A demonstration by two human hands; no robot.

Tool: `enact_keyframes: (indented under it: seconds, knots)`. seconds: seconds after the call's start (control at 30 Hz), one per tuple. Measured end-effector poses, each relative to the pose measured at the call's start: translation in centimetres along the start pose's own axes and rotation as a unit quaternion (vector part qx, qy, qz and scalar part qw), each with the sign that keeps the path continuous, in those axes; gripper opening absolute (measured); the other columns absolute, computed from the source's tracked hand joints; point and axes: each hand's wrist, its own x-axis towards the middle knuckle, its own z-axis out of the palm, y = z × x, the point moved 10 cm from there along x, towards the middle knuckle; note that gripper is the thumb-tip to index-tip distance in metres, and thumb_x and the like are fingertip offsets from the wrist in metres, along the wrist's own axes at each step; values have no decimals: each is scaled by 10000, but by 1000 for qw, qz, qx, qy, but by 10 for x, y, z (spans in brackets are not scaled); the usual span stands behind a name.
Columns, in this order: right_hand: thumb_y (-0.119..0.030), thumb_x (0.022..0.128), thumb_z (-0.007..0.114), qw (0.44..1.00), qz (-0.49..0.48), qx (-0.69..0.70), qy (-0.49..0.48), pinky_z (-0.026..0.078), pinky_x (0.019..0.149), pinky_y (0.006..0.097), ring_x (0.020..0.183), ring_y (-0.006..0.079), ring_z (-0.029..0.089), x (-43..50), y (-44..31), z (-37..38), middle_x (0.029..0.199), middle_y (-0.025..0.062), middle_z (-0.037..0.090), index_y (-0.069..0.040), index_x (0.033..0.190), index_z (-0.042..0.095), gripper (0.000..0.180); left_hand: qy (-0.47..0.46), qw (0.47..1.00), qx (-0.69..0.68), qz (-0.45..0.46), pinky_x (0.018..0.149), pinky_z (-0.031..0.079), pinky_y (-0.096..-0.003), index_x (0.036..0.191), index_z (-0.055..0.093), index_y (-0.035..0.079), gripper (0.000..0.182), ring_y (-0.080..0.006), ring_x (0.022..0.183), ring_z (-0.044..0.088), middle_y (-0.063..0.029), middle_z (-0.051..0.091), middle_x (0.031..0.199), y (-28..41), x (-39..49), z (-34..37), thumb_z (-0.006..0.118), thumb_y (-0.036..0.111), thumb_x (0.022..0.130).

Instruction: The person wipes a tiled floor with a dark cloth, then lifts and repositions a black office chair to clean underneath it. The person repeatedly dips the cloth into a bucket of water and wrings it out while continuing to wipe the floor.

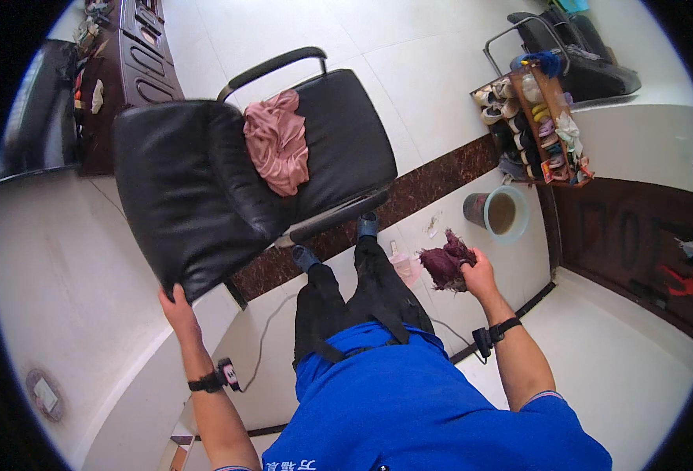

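Note:
A black leather office chair (167, 171) stands in front of me, its backrest to the left and its seat to the right. My left hand (180, 315) grips the near top corner of the backrest, thumb on the leather. Across the seat, against the backrest, lies a crumpled pink cloth (279, 141). On the right, my right hand (479, 275) holds a bunched, frayed dark purple cloth (445, 265) above the tiled floor, apart from the chair. Beyond it is a pale blue bucket (523, 215) with murky brown liquid inside.
A wooden shoe rack (543, 118) full of shoes stands at the right, near another black chair (588, 65). Dark wooden cabinets (146, 62) line the upper left. A dark door (629, 247) is at the right. Paper scraps and a pink plastic bag (404, 268) lie near my feet.

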Motion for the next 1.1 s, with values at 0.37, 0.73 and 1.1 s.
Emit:
enact_keyframes:
  seconds: [0.37, 0.73, 1.1]
  knots:
    - [-9, 939, 561, 922, 44, 382, -46, 560, 887, 352, 987, 186, 677, 50, -66, -2, 1145, 60, 703, -32, 1269, 629, 338, 34, 992, -104, -68, 993, 531, -357, 1520, 398, -10, 566, -233, 1189, 599, -166, 575, 1369, -69, -47, -19, 582, 275, 1067]
    - [-203, 977, 497, 794, 107, 587, -112, 595, 784, 453, 843, 277, 700, 85, -110, -16, 926, 110, 712, -35, 994, 659, 234, 5, 986, -120, -115, 969, 552, -379, 1531, 383, 29, 608, -258, 1164, 617, -163, 563, 1382, -45, -32, 0, 592, 364, 1069]
    - [-106, 924, 563, 876, 70, 475, -47, 611, 727, 400, 809, 225, 698, 13, -145, 19, 907, 73, 686, -15, 981, 665, 147, -51, 990, -13, 132, 1167, 416, -455, 1638, 203, 37, 1005, -340, 1457, 420, -222, 346, 1619, 27, -74, 3, 843, 187, 877]
